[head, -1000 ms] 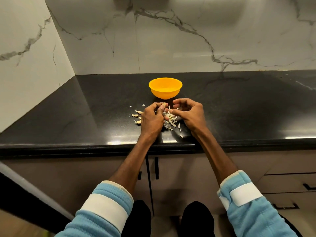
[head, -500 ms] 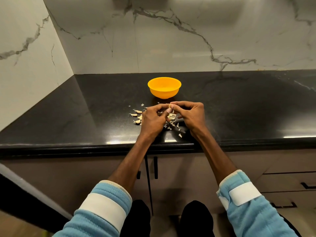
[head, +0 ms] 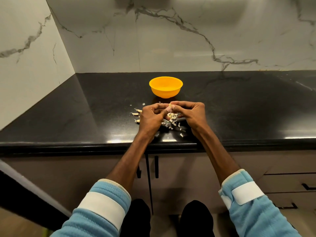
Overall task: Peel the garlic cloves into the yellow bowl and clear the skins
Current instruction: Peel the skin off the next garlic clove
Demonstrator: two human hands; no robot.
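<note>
Cloves (head: 137,115) on the counter (head: 85,117) looked unpeeled, so a few to go | left hand (head: 150,117) pinched the held clove (head: 170,105) | yellow bowl (head: 165,87) sat just behind, couldn't tell what was inside | skins (head: 172,119) lay piled under the hands, not cleared yet | right hand (head: 193,113) pinched it too, mid-peel I'd guess
</note>
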